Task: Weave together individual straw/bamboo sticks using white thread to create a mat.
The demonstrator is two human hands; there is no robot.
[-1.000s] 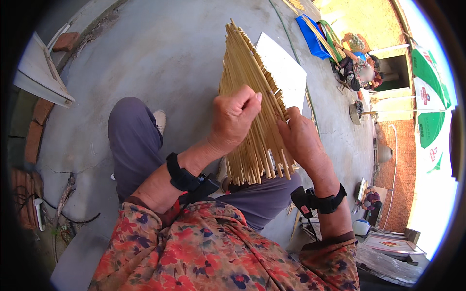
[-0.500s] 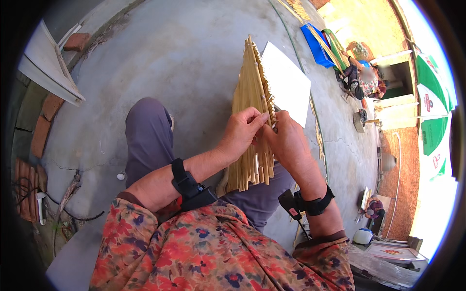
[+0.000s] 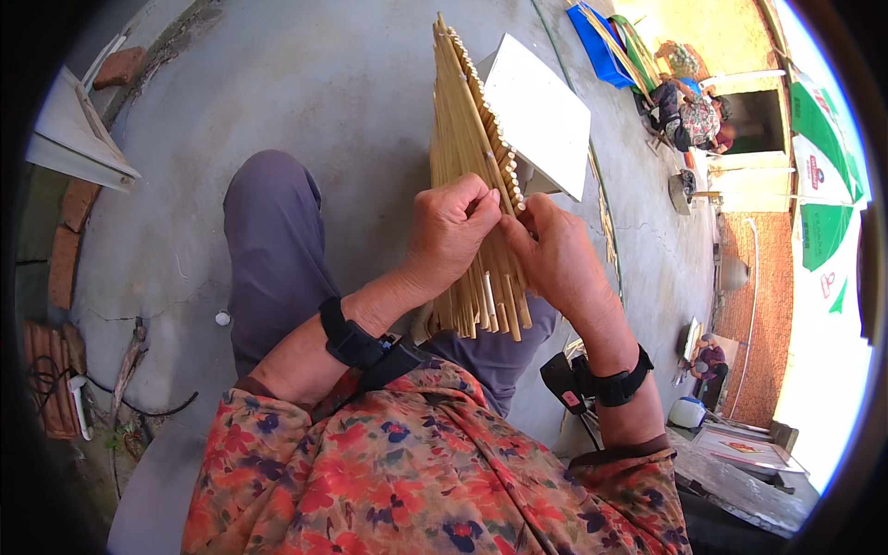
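A row of pale straw-coloured stalks, joined side by side like a mat, lies over my right thigh. Along its right side the round stalk ends form a stepped edge. My left hand is closed in a pinch above the stalks, thumb against curled fingers; whatever is between them is too small to make out. Beside it, my right hand grips that edge, its thumb near the left fingertips and its other fingers partly hidden. One whiter stalk shows among the loose near ends.
A white board stands just beyond the stalks. Farther right are a blue bin with long stalks, a seated person and a green-and-white umbrella. Bricks and a white panel line the left.
My left fingers have curled tighter into a pinch, and the hand has turned. My right hand stays at the stalk edge. The whole view has shifted slightly.
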